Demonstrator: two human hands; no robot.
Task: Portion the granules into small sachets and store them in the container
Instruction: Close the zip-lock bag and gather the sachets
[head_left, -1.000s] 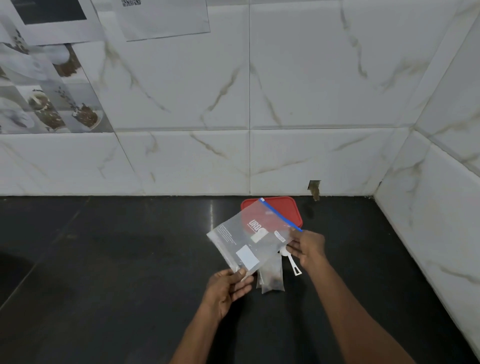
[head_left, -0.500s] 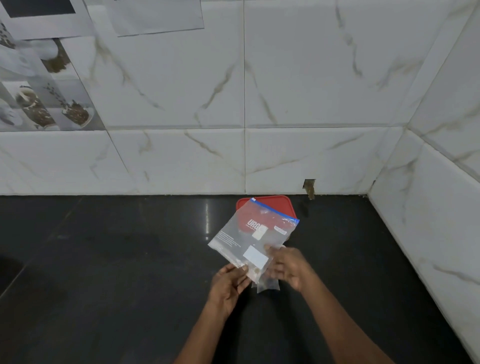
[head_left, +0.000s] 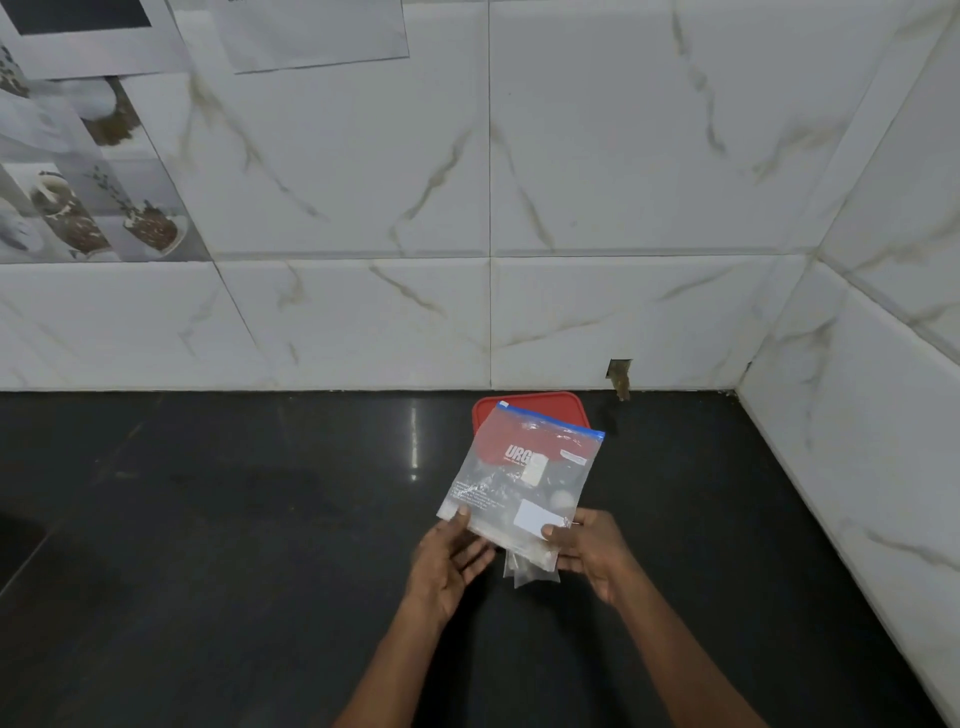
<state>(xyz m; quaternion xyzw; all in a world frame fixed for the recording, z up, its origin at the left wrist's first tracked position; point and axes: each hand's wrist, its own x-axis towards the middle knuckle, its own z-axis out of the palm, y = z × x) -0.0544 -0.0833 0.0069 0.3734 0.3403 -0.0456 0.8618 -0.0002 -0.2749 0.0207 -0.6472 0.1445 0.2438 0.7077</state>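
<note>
1. The left hand (head_left: 451, 561) pinches the bottom left corner of a clear zip bag (head_left: 522, 480). Its thumb is on top and the other fingers spread loosely under the bag.
2. The right hand (head_left: 589, 551) grips the bottom right corner with its thumb on the white label.
3. The bag is up in the air, blue strip at the top, with nothing to see inside it.
4. Smaller clear sachets (head_left: 530, 566) peek out just under it — who holds them, I cannot tell.
5. Behind it sits a red container lid (head_left: 540, 402) on the dark counter (head_left: 208, 519), near the wall.
6. The bag is thin and slippery — a weak pinch could let it slip, and the sachets could fall.
</note>
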